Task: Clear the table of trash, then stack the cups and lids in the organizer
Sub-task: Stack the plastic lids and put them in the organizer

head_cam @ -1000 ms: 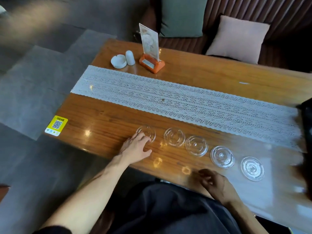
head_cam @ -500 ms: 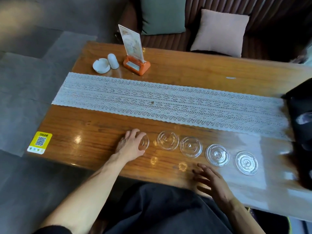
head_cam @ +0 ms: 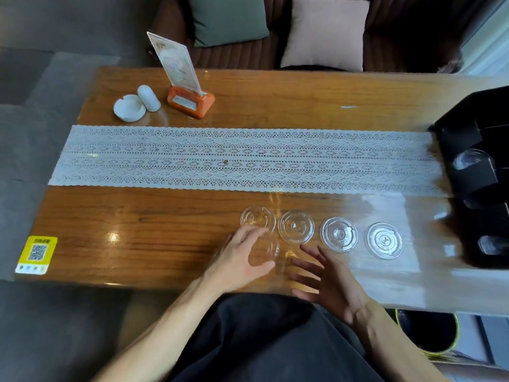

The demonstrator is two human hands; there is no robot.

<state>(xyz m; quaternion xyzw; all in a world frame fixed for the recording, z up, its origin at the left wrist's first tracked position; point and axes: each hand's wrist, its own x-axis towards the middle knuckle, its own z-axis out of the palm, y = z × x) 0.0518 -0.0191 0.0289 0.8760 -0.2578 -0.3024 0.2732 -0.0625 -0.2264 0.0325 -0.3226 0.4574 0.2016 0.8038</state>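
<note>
Several clear plastic lids lie in a row near the front edge of the wooden table (head_cam: 170, 221). The leftmost lying lid (head_cam: 257, 217) is just beyond my left hand (head_cam: 239, 260), which holds another clear lid (head_cam: 265, 250) lifted off the table between thumb and fingers. My right hand (head_cam: 327, 282) hovers beside it with fingers spread, holding nothing. More lids (head_cam: 296, 226) (head_cam: 338, 234) (head_cam: 384, 240) continue to the right. The black organizer (head_cam: 479, 172) stands at the table's right end with clear cups (head_cam: 468, 159) in its slots.
A white lace runner (head_cam: 237, 158) crosses the table's middle. At the back left stand a white ashtray (head_cam: 129, 108), a white shaker (head_cam: 148, 98) and an orange menu stand (head_cam: 190, 99). A yellow QR sticker (head_cam: 37, 254) marks the front left corner. Cushions lie on the bench behind.
My left hand has picked up the leftmost lid and carried it right, toward my right hand. My right hand has risen and spread its fingers. The view has shifted right, showing more of the organizer.
</note>
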